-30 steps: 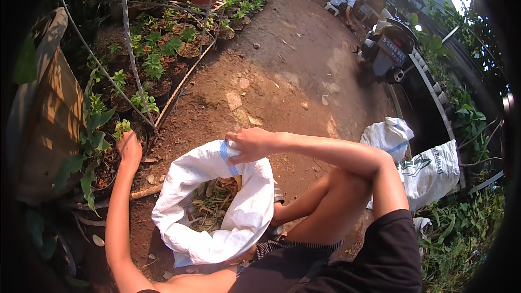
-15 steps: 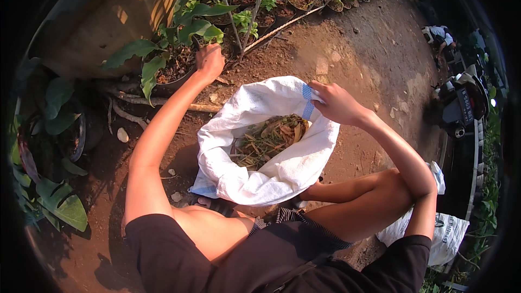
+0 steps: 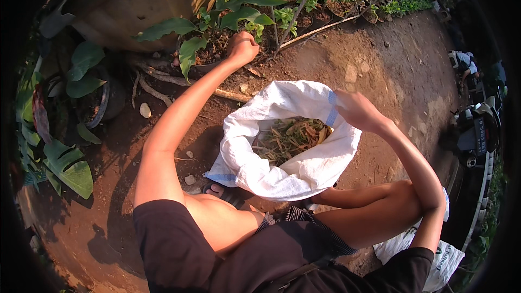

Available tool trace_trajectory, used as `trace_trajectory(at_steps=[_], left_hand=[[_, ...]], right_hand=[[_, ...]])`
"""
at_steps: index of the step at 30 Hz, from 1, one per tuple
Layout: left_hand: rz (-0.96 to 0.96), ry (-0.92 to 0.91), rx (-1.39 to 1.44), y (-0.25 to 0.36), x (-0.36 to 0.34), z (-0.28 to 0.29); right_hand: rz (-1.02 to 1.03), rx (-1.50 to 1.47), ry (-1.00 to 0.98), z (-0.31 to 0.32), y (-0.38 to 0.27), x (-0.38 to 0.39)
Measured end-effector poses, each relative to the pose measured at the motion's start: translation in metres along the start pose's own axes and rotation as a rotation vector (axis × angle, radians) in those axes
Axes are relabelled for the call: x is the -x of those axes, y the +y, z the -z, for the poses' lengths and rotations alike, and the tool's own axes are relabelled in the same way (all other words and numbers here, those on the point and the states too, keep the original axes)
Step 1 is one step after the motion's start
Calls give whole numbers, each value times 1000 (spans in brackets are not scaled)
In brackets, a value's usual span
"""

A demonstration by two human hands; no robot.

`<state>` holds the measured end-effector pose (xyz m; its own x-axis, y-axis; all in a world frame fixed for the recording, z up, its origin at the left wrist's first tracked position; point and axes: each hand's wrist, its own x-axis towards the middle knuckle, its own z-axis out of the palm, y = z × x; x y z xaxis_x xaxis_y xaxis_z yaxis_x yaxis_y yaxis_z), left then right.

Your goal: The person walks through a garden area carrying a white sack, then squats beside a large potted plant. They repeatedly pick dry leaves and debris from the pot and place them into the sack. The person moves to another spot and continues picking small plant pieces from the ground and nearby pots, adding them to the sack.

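Fingers [image 3: 341, 97] of the right hand [image 3: 359, 112] lie bent at the rim of a white sack [image 3: 293, 182], right by its blue stripe [image 3: 331, 109]; motion blur hides how tightly they close on the cloth. The left hand [image 3: 243, 49] reaches farther out, at the edge of a pot [image 3: 208, 68] with a broad-leaved plant [image 3: 247, 13]. Its fingers curl in toward the palm, but their tips are turned out of sight, and whether they grip anything cannot be told.

The sack stands on bare brown soil [image 3: 401, 68] in front of the person's bent legs, its mouth wide open and its edge rolled outward. Inside lies a heap of dry leaves and green clippings [image 3: 291, 138].

Behind the pot rises a large tan container [image 3: 127, 19]. A pale stick [image 3: 230, 95] lies on the ground between pot and sack, and a whitish stone [image 3: 145, 110] sits left of the left forearm. Potted seedlings fill the top, edged by a rope-like border [image 3: 320, 32]. Another white sack [image 3: 446, 263] lies by the person's right elbow; a parked motorcycle [image 3: 477, 137] and a crouching co-worker [image 3: 467, 62] are at the far right.
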<state>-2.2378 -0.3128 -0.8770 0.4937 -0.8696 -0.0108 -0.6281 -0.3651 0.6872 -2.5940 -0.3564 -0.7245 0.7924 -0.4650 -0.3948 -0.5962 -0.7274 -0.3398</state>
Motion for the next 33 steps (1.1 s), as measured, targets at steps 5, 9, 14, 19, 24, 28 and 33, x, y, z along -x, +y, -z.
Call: trace_trajectory(at_steps=[5, 9, 14, 19, 24, 28, 33], left_hand=[[16, -2, 18, -2, 3, -1], [45, -15, 58, -1, 2, 1], [111, -165, 161, 6, 6, 7], [158, -493, 510, 21, 24, 15], [58, -687, 551, 37, 32, 25], [29, -750, 585, 49, 38, 31], [-27, -866, 602, 67, 52, 35]], right_hand=[[5, 29, -10, -2, 3, -1], [27, 44, -36, 0, 3, -3], [-59, 0, -100, 3, 0, -5], [-4, 50, -43, 5, 3, -11], [-39, 9, -22, 3, 8, -14], [-72, 37, -34, 3, 6, -14], [-123, 35, -69, 6, 2, -14]])
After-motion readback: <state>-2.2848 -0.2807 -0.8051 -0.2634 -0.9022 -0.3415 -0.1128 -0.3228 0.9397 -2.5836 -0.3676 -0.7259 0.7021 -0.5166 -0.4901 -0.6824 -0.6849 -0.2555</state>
